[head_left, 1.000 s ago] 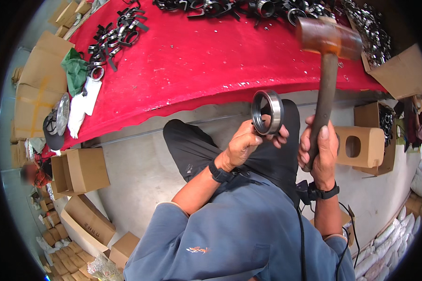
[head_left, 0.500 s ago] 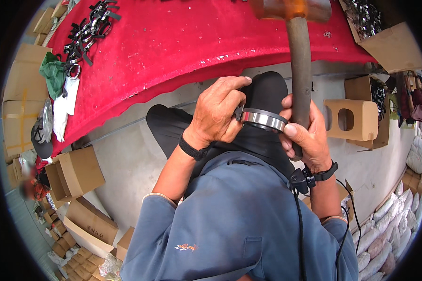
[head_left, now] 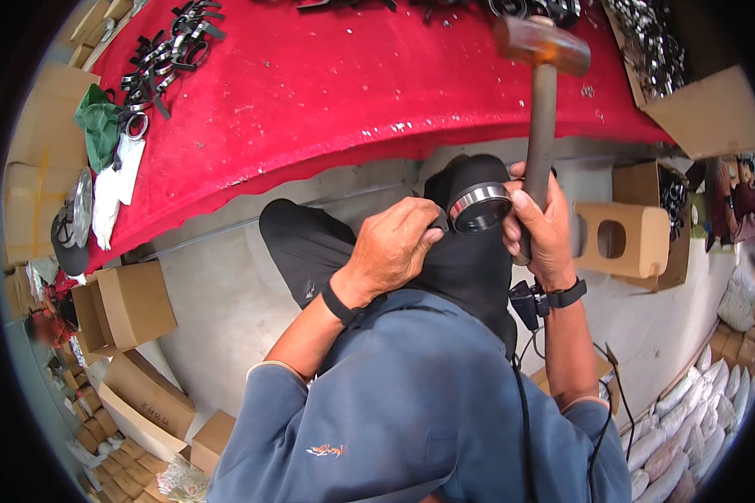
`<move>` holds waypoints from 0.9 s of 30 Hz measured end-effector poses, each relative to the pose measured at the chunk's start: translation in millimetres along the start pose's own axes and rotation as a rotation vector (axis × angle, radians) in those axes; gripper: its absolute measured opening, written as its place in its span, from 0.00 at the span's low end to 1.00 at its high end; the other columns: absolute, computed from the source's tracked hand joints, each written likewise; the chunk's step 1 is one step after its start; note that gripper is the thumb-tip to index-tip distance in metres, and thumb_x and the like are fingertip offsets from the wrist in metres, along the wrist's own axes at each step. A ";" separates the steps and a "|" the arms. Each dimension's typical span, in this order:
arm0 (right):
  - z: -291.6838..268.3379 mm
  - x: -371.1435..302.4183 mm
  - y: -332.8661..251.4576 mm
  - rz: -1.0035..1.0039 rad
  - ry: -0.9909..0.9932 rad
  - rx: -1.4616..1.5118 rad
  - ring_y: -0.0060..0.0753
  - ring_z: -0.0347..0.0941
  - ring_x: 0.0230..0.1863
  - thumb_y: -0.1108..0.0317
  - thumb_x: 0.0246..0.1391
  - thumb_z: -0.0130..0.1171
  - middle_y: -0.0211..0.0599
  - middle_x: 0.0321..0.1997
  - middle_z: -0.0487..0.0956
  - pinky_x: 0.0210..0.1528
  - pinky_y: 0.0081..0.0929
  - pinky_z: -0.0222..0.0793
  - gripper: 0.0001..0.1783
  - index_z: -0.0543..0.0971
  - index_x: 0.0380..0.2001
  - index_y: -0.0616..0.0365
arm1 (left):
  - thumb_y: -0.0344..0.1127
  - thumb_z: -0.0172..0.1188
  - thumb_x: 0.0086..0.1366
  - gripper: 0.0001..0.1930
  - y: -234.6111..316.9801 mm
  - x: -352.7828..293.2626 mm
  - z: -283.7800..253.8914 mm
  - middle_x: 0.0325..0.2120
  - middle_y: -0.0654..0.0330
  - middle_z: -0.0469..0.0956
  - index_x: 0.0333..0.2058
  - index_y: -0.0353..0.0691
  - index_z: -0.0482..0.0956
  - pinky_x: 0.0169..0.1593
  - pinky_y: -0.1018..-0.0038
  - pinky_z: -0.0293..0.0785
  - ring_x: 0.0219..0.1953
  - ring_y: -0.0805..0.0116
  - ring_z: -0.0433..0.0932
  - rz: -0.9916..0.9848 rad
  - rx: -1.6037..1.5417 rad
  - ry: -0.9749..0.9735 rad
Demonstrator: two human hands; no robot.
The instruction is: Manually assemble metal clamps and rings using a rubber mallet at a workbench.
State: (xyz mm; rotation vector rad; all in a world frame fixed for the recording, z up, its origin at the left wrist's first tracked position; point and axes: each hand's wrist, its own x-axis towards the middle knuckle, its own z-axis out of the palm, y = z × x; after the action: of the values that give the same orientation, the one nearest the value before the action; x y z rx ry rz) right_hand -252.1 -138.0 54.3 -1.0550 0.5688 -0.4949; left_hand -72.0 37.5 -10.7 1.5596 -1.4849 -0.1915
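Over my lap, my right hand [head_left: 542,220] is wrapped round the dark handle of a mallet [head_left: 543,109], which stands upright with its amber head over the red cloth. The same hand's thumb and fingers grip the edge of a ring [head_left: 481,196], silver outside with black edges and a black inside. On the ring's left, my left hand [head_left: 394,250] is closed in a pinch on a small black piece [head_left: 440,220]. Whether that piece is joined to the ring I cannot tell.
A table with a red cloth [head_left: 310,92] lies ahead. Several black-and-silver rings with straps [head_left: 164,63] are piled at its far left. Cardboard boxes stand at left [head_left: 143,306] and right [head_left: 633,239]. Cables [head_left: 524,419] hang from my right wrist.
The ring has tilted so its opening shows more, and my left hand has shifted lower. The mallet's head appears smaller and slightly lower, still in my right hand.
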 end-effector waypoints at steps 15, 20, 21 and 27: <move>19.2 12.6 -83.2 0.038 0.015 -0.941 0.15 0.64 0.26 0.60 0.72 0.62 0.25 0.32 0.75 0.28 0.19 0.62 0.33 0.67 0.76 0.53 | 0.38 0.52 0.81 0.13 -60.2 35.9 40.9 0.30 0.44 0.81 0.38 0.34 0.71 0.39 0.47 0.72 0.35 0.35 0.79 -0.639 -0.241 0.263; 75.9 30.1 -134.8 -0.360 0.124 -1.032 0.10 0.62 0.22 0.60 0.77 0.53 0.24 0.33 0.76 0.21 0.14 0.54 0.32 0.64 0.79 0.48 | 0.39 0.52 0.81 0.14 -55.9 36.0 34.4 0.29 0.44 0.80 0.37 0.34 0.71 0.39 0.47 0.71 0.34 0.35 0.79 -0.625 -0.171 0.287; 73.7 33.9 -132.9 -0.318 0.100 -1.090 0.15 0.67 0.25 0.59 0.76 0.55 0.27 0.34 0.79 0.26 0.19 0.62 0.32 0.65 0.79 0.50 | 0.39 0.52 0.81 0.14 -54.6 37.4 35.0 0.29 0.44 0.80 0.37 0.34 0.71 0.39 0.47 0.70 0.34 0.35 0.79 -0.642 -0.153 0.288; 56.0 75.6 -114.7 0.130 -0.175 -1.408 0.32 0.79 0.31 0.60 0.75 0.56 0.41 0.33 0.80 0.39 0.35 0.78 0.29 0.69 0.73 0.58 | 0.39 0.53 0.80 0.14 -57.8 37.9 37.4 0.30 0.43 0.79 0.37 0.34 0.71 0.39 0.46 0.70 0.35 0.35 0.78 -0.653 -0.190 0.319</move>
State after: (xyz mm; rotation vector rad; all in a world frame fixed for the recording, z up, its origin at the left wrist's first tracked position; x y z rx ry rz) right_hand -171.1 -195.6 164.5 -2.3367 0.8265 0.2193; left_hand -47.1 -23.6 -53.3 1.7725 -0.6583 -0.4228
